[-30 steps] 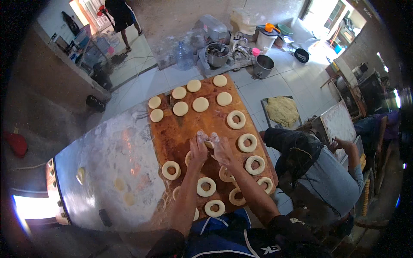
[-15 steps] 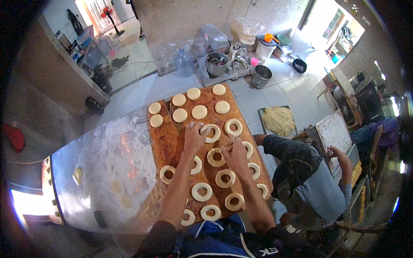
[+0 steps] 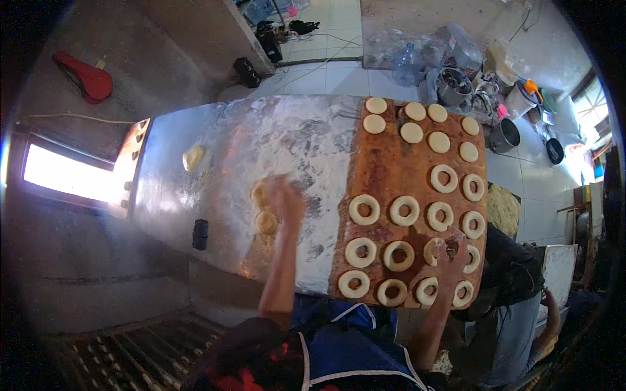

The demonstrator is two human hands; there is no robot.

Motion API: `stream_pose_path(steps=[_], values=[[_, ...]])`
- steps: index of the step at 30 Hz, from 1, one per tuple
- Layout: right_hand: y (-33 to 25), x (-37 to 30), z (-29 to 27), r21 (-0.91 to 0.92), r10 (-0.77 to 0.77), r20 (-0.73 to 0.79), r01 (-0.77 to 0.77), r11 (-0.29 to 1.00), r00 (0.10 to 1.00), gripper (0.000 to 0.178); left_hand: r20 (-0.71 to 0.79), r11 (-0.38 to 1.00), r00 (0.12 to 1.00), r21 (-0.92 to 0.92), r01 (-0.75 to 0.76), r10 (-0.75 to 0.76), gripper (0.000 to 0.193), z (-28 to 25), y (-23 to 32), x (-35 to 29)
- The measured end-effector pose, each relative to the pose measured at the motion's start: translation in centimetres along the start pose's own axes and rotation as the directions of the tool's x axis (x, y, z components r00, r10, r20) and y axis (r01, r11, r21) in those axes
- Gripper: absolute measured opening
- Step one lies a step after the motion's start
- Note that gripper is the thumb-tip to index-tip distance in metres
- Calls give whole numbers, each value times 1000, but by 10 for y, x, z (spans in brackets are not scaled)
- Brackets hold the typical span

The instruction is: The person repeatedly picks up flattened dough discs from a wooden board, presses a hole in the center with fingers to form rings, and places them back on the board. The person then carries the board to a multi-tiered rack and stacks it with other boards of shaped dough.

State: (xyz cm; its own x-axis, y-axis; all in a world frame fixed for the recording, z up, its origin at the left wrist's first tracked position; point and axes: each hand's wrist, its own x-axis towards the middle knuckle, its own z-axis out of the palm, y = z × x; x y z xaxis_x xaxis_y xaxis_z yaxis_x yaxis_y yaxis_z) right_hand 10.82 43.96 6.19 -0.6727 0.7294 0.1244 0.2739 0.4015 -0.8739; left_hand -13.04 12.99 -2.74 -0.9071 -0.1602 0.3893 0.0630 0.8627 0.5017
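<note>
A bright window is shining at nine o'clock in a gray wall, and a red thing is hanging on that wall at ten. White square tiles are covering the floor at twelve and again at three o'clock. A rough, patchy wall is standing at one. More light is pouring in through an opening between two and three. A long, shiny table is filling the middle. Dark slats are stretching out in shadow between seven and eight.
</note>
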Motion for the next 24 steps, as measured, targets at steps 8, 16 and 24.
stream_pose_path(steps=[8,16,24], values=[[-60,-40,129,316,-187,409,54,947,893,25,458,991,882,123,60,-110,45,-77,-106,32],[-117,-86,277,384,-261,624,2,923,736,41,653,248,757,-736,630,14,30,-107,-76,-15],[-137,-114,274,246,-186,594,43,968,783,31,573,674,803,-660,333,164,29,-130,-93,-10]])
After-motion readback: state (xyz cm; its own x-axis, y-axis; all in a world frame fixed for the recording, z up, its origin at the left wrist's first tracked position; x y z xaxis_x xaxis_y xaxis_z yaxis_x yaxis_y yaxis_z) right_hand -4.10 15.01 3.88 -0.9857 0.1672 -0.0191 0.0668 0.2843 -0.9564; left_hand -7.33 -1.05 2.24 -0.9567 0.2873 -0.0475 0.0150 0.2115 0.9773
